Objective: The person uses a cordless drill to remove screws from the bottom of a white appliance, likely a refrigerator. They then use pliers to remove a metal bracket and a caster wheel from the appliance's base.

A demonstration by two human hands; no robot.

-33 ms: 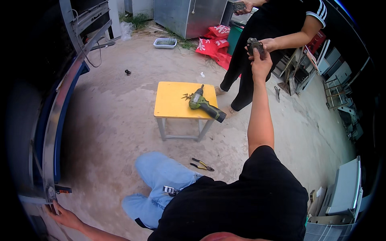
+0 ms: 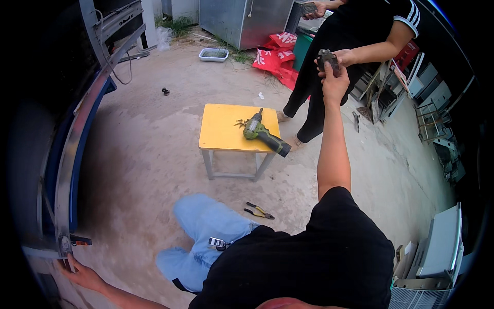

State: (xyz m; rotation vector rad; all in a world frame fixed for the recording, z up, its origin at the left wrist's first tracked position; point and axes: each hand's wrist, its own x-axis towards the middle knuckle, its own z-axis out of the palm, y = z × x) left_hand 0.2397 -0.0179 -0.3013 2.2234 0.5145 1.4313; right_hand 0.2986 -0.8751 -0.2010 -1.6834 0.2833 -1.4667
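Observation:
My right hand (image 2: pixel 335 85) is stretched far out to the upper right, fingers closed on a small, grimy, dark metal part (image 2: pixel 327 58) with a rounded knob on top. Another person's hand (image 2: pixel 346 56) touches the same part from the right. A second dark, flat, squarish part (image 2: pixel 308 8) is in that person's other hand (image 2: pixel 320 9). At the lower left, my left hand (image 2: pixel 85 275) grips the bottom corner of a metal frame (image 2: pixel 64 206), its thumb apart from the fingers; some fingertips are hidden. Between us, a green and black cordless drill (image 2: pixel 262 133) lies on a yellow-topped stool (image 2: pixel 218 129).
Several small screws (image 2: pixel 240 123) lie beside the drill. Yellow-and-black pliers (image 2: pixel 259 210) lie on the concrete near my knee. A white tray (image 2: pixel 213 58), red bags (image 2: pixel 278 59) and a metal cabinet (image 2: pixel 242 23) are at the back. Panels and scrap (image 2: pixel 440 242) line the right side.

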